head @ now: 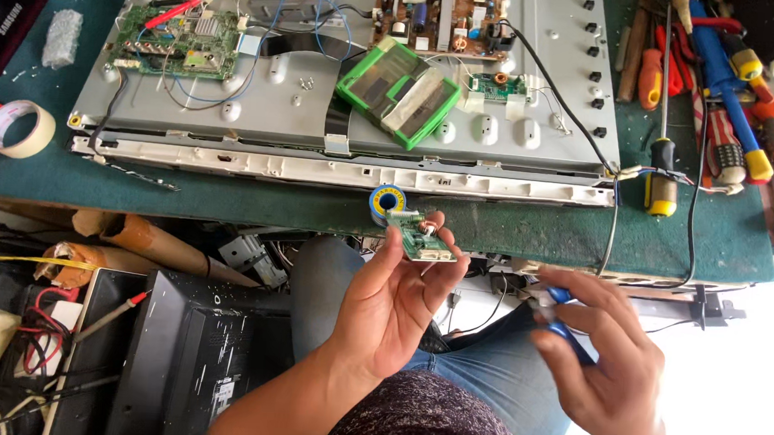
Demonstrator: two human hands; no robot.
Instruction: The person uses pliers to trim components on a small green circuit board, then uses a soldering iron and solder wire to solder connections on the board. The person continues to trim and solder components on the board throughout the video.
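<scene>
Left hand (391, 303) pinches small green circuit board (421, 238); right hand (606, 365) grips blue-handled tool (562, 311).

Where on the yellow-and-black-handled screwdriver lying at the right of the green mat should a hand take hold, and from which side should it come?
Probably the yellow-and-black handle: it is the thickest part and points towards the person, with the thin shaft running away towards the tool pile. Come from the near edge of the green mat, fingers closing across the handle. A black cable crosses close by on its left, so approach from the front or right.

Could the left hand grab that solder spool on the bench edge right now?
Probably not freely: the left hand already holds a small green circuit board, though the solder spool lies just beyond, unblocked.
</scene>
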